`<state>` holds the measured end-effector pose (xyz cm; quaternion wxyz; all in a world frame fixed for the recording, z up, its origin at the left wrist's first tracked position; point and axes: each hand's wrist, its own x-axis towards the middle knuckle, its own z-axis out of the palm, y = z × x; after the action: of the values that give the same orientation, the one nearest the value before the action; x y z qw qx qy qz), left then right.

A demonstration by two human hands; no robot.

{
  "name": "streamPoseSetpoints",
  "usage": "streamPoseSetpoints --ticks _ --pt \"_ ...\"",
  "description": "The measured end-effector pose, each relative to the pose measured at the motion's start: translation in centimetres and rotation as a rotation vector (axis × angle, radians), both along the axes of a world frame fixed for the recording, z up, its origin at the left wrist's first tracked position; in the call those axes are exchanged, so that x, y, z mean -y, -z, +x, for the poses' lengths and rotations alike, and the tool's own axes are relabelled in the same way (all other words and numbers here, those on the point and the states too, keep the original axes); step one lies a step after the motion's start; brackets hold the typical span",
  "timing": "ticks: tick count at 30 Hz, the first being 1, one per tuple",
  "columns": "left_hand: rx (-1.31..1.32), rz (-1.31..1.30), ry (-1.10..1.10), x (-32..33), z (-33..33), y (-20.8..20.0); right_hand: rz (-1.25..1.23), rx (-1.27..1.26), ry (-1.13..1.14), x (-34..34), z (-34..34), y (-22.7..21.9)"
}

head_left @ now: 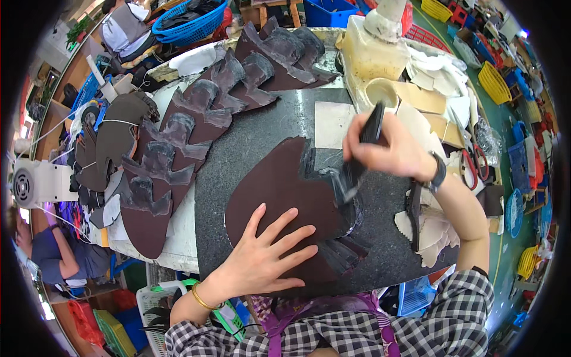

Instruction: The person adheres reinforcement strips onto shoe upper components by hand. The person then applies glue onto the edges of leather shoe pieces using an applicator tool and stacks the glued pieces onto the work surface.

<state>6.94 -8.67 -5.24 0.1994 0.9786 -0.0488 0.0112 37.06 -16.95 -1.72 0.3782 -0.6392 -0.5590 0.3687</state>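
A dark brown, curved shoe-upper piece (pixel 273 184) lies on the dark stone slab (pixel 220 152) in front of me. Spread flat on its lower part, my left hand (pixel 264 259) presses it with the fingers apart. My right hand (pixel 386 146) grips a black-handled brush (pixel 355 171), tilted so its bristle end meets the piece's notched right edge. Wet, greyish smears show along that edge. The bristles are blurred. Beside the brush lies a pale square sheet (pixel 333 124), partly behind my right hand.
Overlapping brown pieces with grey-coated edges (pixel 199 98) curve along the left and far sides. At the far right stand a cloudy plastic container (pixel 375 50) and a round cup (pixel 380 92). Red-handled scissors (pixel 476 163) and pale scraps (pixel 437 229) lie right. Other people sit left.
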Motion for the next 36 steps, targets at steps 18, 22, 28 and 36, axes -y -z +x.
streamPoseSetpoints --ticks 18,22,28,36 --pt "0.087 -0.009 -0.076 0.3 -0.4 0.9 0.720 0.658 -0.289 8.3 -4.2 2.5" --pt "0.155 -0.007 -0.115 0.8 -0.4 1.1 0.951 0.667 -0.305 8.9 -6.5 0.6" --pt "0.220 -0.049 -0.149 1.0 -0.7 1.6 0.674 0.308 -0.181 6.0 -7.0 0.1" --pt "0.276 -0.052 -0.169 0.9 -0.8 2.1 0.368 0.080 -0.444 7.0 -8.5 0.9"
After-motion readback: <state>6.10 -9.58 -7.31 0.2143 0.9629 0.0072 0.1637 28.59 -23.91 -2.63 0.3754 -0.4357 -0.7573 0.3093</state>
